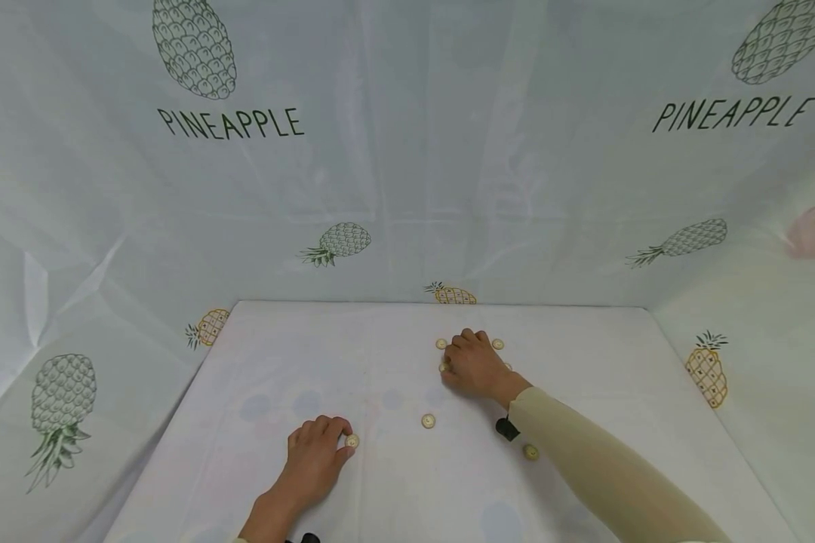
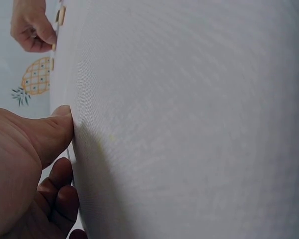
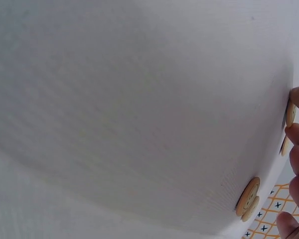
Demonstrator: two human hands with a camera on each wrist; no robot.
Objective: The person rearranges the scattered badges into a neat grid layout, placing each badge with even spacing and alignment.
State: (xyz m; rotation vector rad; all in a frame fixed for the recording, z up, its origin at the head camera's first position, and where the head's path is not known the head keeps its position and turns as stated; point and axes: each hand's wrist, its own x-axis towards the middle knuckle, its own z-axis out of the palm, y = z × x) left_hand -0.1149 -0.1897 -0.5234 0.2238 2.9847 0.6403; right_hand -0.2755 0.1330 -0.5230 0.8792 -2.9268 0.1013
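Pale wooden buttons with holes lie about the white cloth. My left hand rests low on the cloth at centre left, a button pinched between its thumb and index fingertips. That button is hidden in the left wrist view, where the left thumb lies against the cloth. Farther back, my right hand reaches across and pinches another button. In the right wrist view this button stands between thumb and index fingertip, close to the cloth.
Around the right hand lie a button behind it, another to its right, and one partly hidden by the wrist. Between the hands lies a button; another is beside the right sleeve. Pineapple-printed sheeting hangs behind.
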